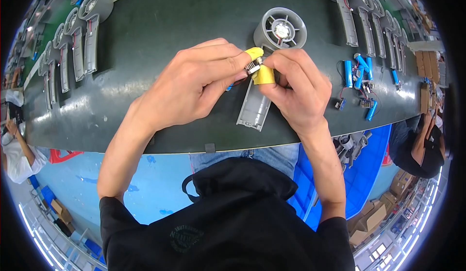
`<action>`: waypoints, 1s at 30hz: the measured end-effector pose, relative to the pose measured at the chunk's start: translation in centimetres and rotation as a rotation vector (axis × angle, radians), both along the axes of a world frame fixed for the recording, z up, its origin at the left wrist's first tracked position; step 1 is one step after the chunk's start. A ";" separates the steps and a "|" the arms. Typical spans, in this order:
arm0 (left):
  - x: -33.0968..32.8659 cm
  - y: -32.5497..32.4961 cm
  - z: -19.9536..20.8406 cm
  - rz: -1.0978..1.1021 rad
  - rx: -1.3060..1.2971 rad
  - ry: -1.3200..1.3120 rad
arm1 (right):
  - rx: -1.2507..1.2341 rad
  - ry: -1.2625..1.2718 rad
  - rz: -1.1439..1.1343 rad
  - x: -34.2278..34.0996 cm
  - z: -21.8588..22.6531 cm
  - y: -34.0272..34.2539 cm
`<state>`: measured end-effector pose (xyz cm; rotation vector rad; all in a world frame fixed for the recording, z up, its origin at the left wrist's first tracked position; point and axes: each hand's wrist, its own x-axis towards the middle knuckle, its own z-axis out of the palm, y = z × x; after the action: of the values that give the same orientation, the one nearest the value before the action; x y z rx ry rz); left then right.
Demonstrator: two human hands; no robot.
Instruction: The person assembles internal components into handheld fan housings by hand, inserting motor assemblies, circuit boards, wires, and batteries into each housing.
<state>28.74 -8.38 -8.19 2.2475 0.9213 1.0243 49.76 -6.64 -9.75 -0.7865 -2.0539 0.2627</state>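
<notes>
Both hands meet over the dark green bench. Between the fingertips of my left hand (199, 79) and my right hand (298, 84) is a small electronic part (253, 68) with a white edge and metal pins. Yellow coverings (263, 76) show at the fingertips; I cannot tell whether they are tape or finger cots. A blue end (229, 87) and a dark red wire peek out under my left fingers. Directly beneath lies a grey fan housing (280, 28), its round fan end away from me and its open trough handle (255, 107) toward me, partly hidden by my hands.
More grey fan housings stand in rows at the left (91, 42) and right (345, 18). Blue cylindrical batteries (359, 74) with wires and small circuit boards (366, 103) lie on the right. A blue bin (378, 147) holding grey parts sits below the bench edge. Other people work at both sides.
</notes>
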 end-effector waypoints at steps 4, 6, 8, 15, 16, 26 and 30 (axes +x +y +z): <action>0.1 0.0 0.2 -0.010 -0.009 -0.022 | -0.005 0.008 0.003 0.0 -0.1 0.0; 0.1 -0.1 0.1 -0.011 -0.042 -0.016 | 0.009 -0.015 0.024 0.2 -0.2 0.1; 0.1 -0.1 0.0 -0.007 -0.052 -0.026 | 0.008 -0.014 0.022 0.1 -0.2 0.1; 0.3 0.0 -0.4 0.000 -0.054 -0.059 | -0.001 -0.015 0.005 0.1 -0.1 0.1; 0.3 0.0 -0.4 0.001 -0.050 -0.058 | 0.002 -0.014 0.005 0.2 0.0 0.1; 1.2 -0.1 -1.4 0.176 0.036 -0.118 | -0.085 -0.015 -0.122 0.4 0.8 -0.8; 1.0 -0.2 -1.5 0.209 -0.001 -0.117 | -0.345 0.105 -0.281 1.1 1.6 -3.1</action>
<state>29.75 -8.56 -9.65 2.0979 1.1220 1.2324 50.87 -9.79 -8.15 -1.2321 -1.7954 0.4956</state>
